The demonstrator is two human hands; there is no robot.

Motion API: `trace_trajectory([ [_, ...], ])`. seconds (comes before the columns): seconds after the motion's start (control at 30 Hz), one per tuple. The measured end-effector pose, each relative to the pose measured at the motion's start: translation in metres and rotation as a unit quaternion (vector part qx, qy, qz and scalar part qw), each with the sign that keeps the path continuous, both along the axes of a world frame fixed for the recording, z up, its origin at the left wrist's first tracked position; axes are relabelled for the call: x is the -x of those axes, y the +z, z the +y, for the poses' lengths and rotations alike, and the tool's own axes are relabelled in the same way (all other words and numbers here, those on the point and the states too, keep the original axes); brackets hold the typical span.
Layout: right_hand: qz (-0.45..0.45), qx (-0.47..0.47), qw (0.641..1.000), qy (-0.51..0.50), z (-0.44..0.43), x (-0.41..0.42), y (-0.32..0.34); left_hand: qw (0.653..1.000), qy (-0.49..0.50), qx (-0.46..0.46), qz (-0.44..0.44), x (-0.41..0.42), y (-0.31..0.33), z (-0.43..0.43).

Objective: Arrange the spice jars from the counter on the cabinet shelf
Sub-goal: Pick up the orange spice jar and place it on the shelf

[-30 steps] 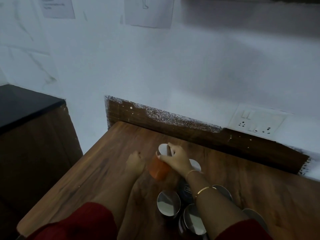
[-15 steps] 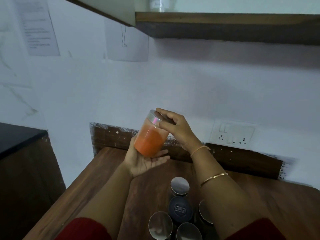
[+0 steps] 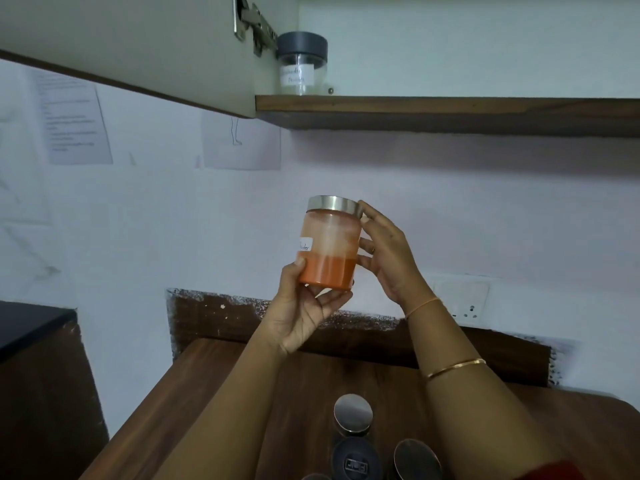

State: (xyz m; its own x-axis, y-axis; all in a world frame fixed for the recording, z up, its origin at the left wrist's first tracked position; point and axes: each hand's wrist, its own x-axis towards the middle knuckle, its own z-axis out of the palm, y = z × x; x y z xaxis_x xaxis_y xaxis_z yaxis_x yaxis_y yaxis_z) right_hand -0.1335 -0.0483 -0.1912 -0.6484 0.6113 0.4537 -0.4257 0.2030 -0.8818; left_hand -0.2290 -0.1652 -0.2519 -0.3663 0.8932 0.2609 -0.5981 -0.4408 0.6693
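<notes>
An orange spice jar point(image 3: 329, 247) with a steel lid and a small white label is held upright in the air in front of the wall. My left hand point(image 3: 301, 310) cups its base from below. My right hand point(image 3: 384, 251) grips its right side and lid rim. Above, the cabinet shelf point(image 3: 450, 103) carries one clear jar with a grey lid point(image 3: 302, 64) at its left end. Several more jars with steel or dark lids point(image 3: 353, 414) stand on the wooden counter point(image 3: 214, 393) below my arms.
The open cabinet door point(image 3: 121, 46) hangs overhead at the upper left, its hinge beside the grey-lidded jar. A wall socket point(image 3: 464, 299) sits right of my right wrist. A dark cabinet point(image 3: 34, 358) stands at the left. Paper sheets hang on the wall.
The orange jar was lifted off the counter and raised toward the shelf. It went from tilted to upright, and my left hand came under its base. The view tilted upward.
</notes>
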Motion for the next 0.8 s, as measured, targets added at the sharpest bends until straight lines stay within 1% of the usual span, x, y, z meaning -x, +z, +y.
trace_trajectory([
  [0.1,0.009,-0.010,1.000,-0.027,-0.006,-0.002,0.008,0.996,0.078,-0.032,0.019,-0.010,0.015,0.005],
  [0.2,0.009,-0.036,0.998,-0.042,-0.015,-0.003,0.016,0.986,0.156,-0.034,0.037,-0.016,0.026,0.010],
  [0.33,0.008,-0.073,0.996,-0.048,-0.028,-0.006,0.027,0.963,0.248,-0.020,0.102,-0.026,0.036,0.010],
  [0.4,0.016,-0.075,0.996,-0.047,-0.032,-0.007,0.031,0.947,0.289,-0.010,0.140,-0.034,0.040,0.009],
  [0.5,0.034,-0.048,0.998,-0.020,-0.035,-0.010,0.036,0.910,0.365,0.005,0.199,-0.046,0.049,0.007],
  [0.57,0.052,-0.004,0.998,0.018,-0.036,-0.011,0.038,0.885,0.411,0.003,0.220,-0.055,0.053,0.006],
  [0.67,0.076,0.073,0.991,0.087,-0.037,-0.013,0.038,0.856,0.458,-0.005,0.239,-0.068,0.055,0.005],
  [0.8,0.095,0.121,0.977,0.146,-0.037,-0.016,0.038,0.828,0.503,-0.016,0.247,-0.082,0.057,0.004],
])
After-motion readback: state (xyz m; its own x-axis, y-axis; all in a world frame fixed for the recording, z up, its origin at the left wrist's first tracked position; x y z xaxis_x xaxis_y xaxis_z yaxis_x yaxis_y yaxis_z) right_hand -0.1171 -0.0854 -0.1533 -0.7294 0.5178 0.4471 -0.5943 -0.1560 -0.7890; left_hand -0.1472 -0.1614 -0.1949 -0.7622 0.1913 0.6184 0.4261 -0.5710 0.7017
